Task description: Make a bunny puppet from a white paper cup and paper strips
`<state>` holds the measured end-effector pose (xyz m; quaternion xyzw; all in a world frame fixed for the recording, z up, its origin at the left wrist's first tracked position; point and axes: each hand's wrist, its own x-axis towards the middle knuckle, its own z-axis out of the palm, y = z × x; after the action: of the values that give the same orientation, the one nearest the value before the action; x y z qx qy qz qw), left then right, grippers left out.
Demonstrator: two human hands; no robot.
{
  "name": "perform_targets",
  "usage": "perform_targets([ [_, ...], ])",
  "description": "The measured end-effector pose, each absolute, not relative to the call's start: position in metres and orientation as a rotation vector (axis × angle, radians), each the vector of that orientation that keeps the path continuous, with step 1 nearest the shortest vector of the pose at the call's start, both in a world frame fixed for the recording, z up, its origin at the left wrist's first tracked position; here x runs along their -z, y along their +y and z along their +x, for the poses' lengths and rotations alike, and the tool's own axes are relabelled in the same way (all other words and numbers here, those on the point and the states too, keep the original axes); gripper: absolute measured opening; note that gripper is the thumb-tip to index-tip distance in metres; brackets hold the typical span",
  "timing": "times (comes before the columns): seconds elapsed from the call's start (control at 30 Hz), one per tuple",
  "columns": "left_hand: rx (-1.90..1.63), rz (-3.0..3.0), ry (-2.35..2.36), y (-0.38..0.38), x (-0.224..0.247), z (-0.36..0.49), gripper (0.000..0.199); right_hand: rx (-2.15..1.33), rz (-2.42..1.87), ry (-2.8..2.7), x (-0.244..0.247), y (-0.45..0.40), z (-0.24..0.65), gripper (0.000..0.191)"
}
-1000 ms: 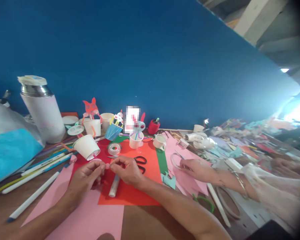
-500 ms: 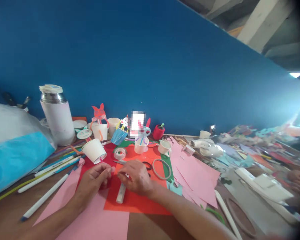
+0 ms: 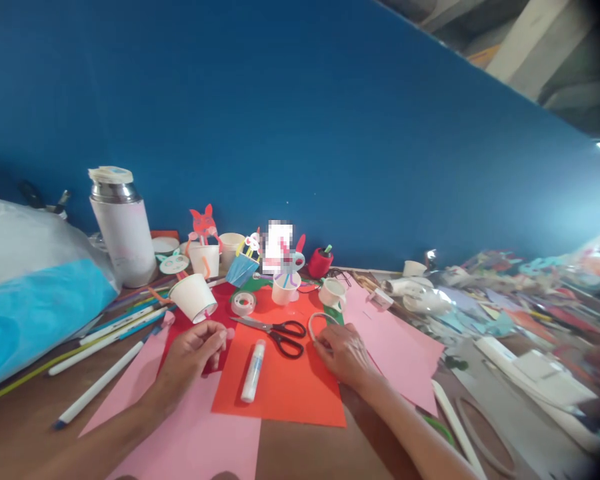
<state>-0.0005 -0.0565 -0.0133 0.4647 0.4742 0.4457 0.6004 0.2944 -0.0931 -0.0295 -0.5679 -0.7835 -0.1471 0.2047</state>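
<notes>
My left hand is closed, with a small pink paper disc pinched at its fingertips. Just behind it a white paper cup lies tipped over. My right hand is curled down over the near side of a thin pale ring; what its fingertips grip is hidden. Between the hands, black-handled scissors lie with blades pointing left. A white glue stick rests on the orange paper in front of them. A roll of tape sits behind the scissors.
Paper cups with cut-out figures, one with a red figure, stand along the blue wall. A flask, markers and a plastic bag are on the left. Pink sheets and heaped paper scraps spread to the right.
My right hand has moved right, from beside my left hand to the pale ring, uncovering the scissors and glue stick. My left hand keeps the pink disc.
</notes>
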Motion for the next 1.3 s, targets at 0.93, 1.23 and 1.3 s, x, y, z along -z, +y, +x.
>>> perform_targets([
  [0.93, -1.062, 1.045, 0.973, -0.058, 0.016, -0.004, 0.023, 0.024, -1.095, -2.160, 0.033, -0.067, 0.197, 0.014],
  [1.23, -1.042, 1.112, 1.008, -0.059, 0.015, -0.004, 0.021, 0.094, -1.109, -2.204, 0.028, -0.070, 0.194, 0.013],
  [1.3, -1.033, 1.134, 1.020, -0.060, 0.015, -0.002, 0.020, 0.078, -1.098, -2.159, 0.028, -0.069, 0.192, 0.011],
])
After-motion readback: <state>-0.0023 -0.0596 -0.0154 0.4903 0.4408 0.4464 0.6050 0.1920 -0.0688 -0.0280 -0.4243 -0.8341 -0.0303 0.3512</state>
